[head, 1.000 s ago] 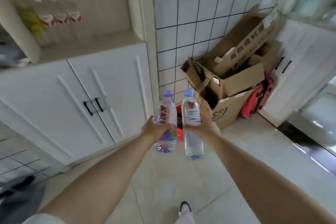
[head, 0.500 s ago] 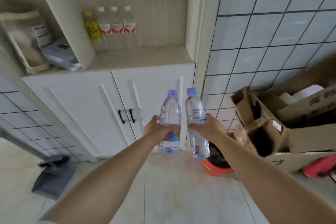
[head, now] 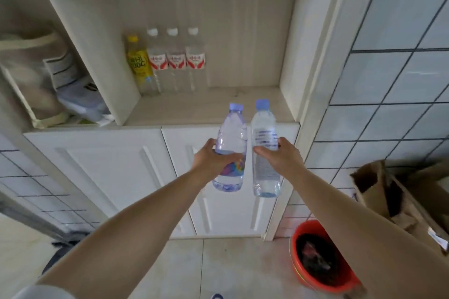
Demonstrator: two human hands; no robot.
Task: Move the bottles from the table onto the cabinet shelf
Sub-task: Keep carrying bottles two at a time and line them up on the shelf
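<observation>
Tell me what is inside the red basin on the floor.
The red basin holds a dark, crumpled mass with a reddish patch, too blurred to identify. Whatever lies beneath it is covered.

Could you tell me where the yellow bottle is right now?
Head view: the yellow bottle stands at the shelf's back left, beside three white-capped bottles.

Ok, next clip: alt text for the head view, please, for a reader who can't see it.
A person's left hand and right hand each hold a clear water bottle, left bottle and right bottle, upright before an open cabinet shelf. Four bottles already stand at its back.
</observation>
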